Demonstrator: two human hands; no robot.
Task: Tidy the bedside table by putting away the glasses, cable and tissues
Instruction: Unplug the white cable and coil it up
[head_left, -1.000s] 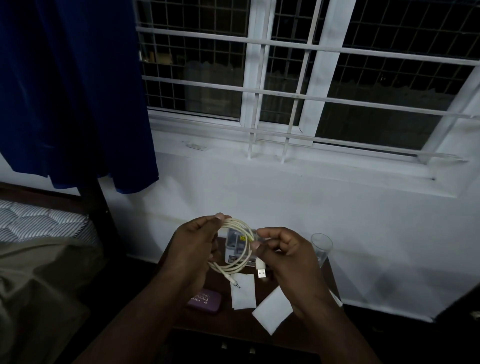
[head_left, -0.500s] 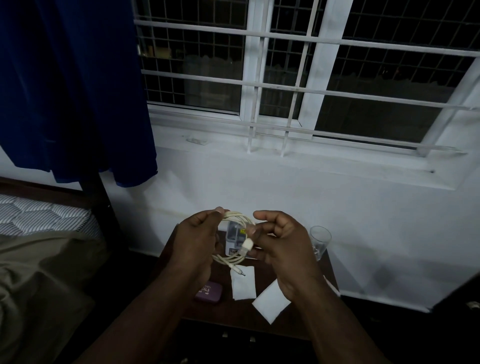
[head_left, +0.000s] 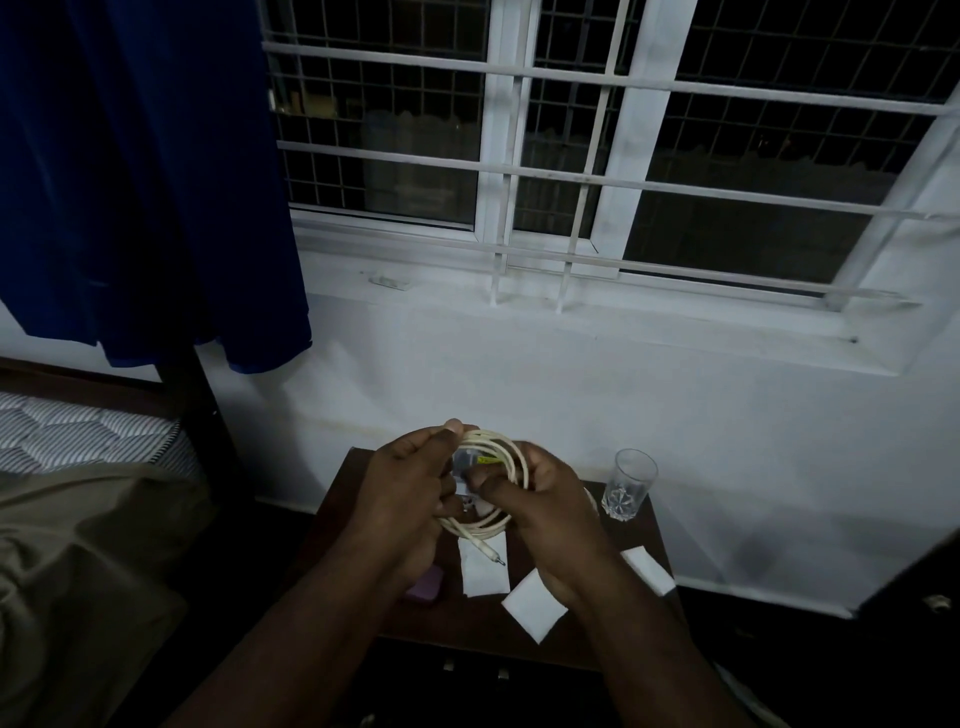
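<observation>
I hold a coiled white cable (head_left: 506, 457) above the dark wooden bedside table (head_left: 452, 618). My left hand (head_left: 410, 488) pinches the coil's left side and top. My right hand (head_left: 540, 499) grips its right side, thumb pressed into the middle of the loop. One plug end hangs below the coil. Three white tissues lie flat on the table: one (head_left: 485, 571) under the cable, one (head_left: 535, 605) in front, one (head_left: 649, 569) at the right edge. A purple case (head_left: 428, 584) peeks out beside my left wrist. No glasses are visible.
A clear drinking glass (head_left: 626, 486) stands at the table's back right corner. A small white box sits behind the coil, mostly hidden. A bed (head_left: 78, 467) with a striped mattress lies left. White wall and a barred window are behind; a blue curtain (head_left: 145, 182) hangs left.
My hands have drawn closer together around the coil. The USB plug that my right hand held out is now tucked into the loop under my thumb.
</observation>
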